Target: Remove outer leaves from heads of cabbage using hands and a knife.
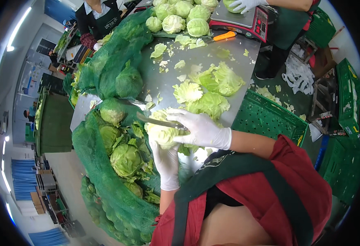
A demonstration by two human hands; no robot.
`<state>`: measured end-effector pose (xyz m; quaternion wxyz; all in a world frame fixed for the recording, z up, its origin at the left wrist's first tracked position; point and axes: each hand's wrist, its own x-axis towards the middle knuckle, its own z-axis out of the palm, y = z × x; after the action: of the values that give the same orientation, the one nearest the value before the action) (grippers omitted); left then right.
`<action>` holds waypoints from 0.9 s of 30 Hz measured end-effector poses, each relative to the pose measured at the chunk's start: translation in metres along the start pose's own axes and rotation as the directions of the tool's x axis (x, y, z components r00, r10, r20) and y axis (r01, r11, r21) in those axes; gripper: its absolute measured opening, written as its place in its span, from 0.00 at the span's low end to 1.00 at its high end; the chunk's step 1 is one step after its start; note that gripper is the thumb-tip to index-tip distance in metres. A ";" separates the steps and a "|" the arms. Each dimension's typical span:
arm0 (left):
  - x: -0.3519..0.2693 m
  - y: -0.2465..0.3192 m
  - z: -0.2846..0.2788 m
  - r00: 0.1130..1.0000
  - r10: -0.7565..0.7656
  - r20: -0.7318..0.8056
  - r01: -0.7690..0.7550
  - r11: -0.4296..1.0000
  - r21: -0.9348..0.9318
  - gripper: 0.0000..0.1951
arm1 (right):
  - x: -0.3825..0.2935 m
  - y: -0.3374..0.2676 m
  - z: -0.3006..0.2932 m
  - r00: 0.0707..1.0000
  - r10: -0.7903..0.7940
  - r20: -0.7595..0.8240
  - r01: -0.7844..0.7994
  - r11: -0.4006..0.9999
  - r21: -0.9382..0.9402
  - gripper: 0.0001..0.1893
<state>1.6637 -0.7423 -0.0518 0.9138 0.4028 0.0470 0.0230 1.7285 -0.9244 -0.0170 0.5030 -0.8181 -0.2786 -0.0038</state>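
Observation:
A pale green cabbage head (161, 133) rests in my gloved left hand (165, 163), which cups it from below. My right hand (200, 127), also in a white glove, grips a knife (158, 121). Its dark curved blade lies across the top of the cabbage, and the palm hides its handle. The fingers of that hand also touch the cabbage. Beyond my hands, loose cabbage leaves (207, 104) are heaped on the metal table (164, 83). To the left, an open green mesh sack (90, 163) holds several whole cabbages (126, 160).
Another mesh sack (112, 61) lies on the table's left side. Trimmed cabbages (183, 18) are piled at the back, near an orange-handled knife (224, 36) and a red scale (238, 27) where a co-worker's gloved hand (244, 5) holds a cabbage. A green crate (269, 115) stands at right.

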 end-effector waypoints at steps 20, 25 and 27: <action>-0.016 0.010 0.021 0.987 0.133 -0.089 -0.120 0.983 0.140 0.39 | 0.009 0.029 -0.027 0.983 -0.001 -0.186 -0.114 0.785 -0.609 0.32; -0.017 0.016 0.019 0.989 0.093 -0.119 -0.082 0.992 0.096 0.41 | 0.008 0.030 -0.036 0.994 0.036 -0.099 -0.088 0.806 -0.585 0.38; -0.016 0.015 0.020 0.986 0.102 -0.131 -0.089 0.991 0.103 0.41 | -0.005 0.000 -0.010 0.997 -0.050 0.054 0.072 0.828 -0.556 0.39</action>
<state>1.6501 -0.7480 -0.0259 0.8857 0.4460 0.0908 0.0919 1.7269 -0.9353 -0.0133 0.2368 -0.9199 -0.3007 -0.0858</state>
